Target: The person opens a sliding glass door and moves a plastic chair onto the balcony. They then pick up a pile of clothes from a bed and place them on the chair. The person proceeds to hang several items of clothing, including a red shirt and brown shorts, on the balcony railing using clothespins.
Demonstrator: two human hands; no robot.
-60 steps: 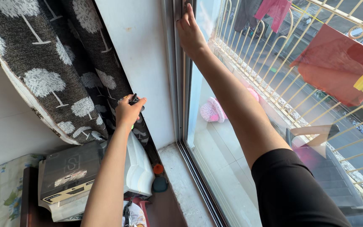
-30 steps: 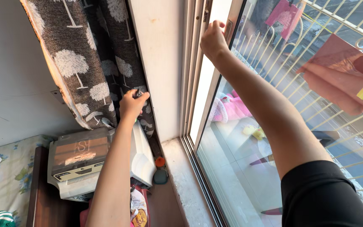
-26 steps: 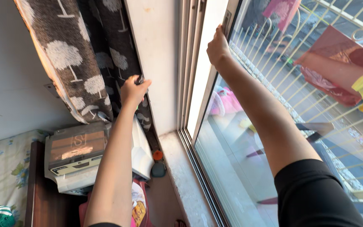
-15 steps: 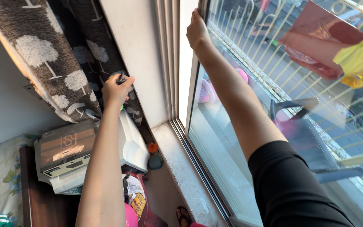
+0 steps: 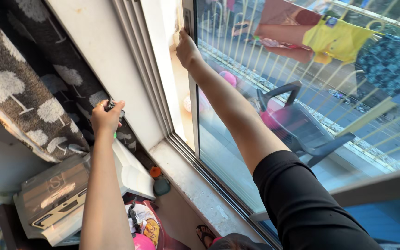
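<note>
**Sliding window, one hand on the frame edge**

While the window sash (image 5: pixel 190 78) is being gripped at its left edge, high up by the latch, the right hand (image 5: pixel 186 48) is being kept curled around the frame, fingers wrapped behind it. The sash is sitting partly slid open, with a gap showing beside the tracks. For a clean slide, force is probably best applied along the track (image 5: pixel 200 173) rather than into the glass, with the arm being kept straight.

A small dark object (image 5: pixel 112 106) is being pinched in the closed left hand (image 5: pixel 105 119), right against the curtain (image 5: pixel 33 97); what it is can't be told.

Counted: two hands, one sash, one curtain, one chair (image 5: pixel 297 125) outside, one white printer-like box (image 5: pixel 61 192).
</note>
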